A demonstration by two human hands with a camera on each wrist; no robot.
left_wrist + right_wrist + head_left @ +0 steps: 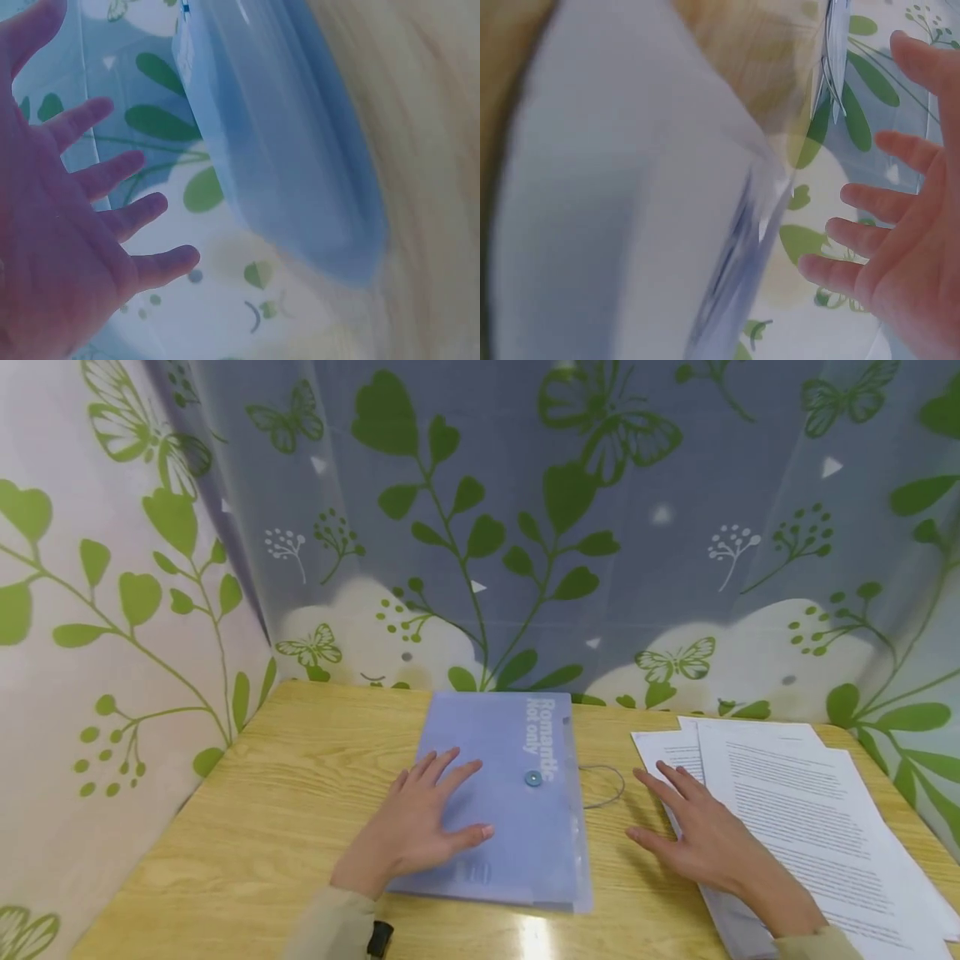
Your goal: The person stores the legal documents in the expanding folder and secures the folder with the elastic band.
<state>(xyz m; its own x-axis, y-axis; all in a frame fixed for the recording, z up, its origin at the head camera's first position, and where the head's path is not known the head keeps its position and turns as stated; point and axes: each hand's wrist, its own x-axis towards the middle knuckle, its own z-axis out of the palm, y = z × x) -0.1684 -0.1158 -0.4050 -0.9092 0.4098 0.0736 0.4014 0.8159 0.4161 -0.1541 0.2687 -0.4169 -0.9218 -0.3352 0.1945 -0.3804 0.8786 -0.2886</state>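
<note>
A translucent blue document folder lies flat on the wooden table, with a round teal button and a loop of grey elastic cord at its right side. My left hand is spread above the folder's left half; in the left wrist view a gap shows between its fingers and the folder. My right hand hovers with fingers spread at the left edge of a stack of printed papers. Neither hand holds anything. In the right wrist view the paper stack is blurred beside the hand.
The wooden table reaches back to a patterned curtain with leaves and butterflies. Curtain fabric also hangs along the left and right sides. A small black object shows by the left sleeve. The papers overlap unevenly near the right edge.
</note>
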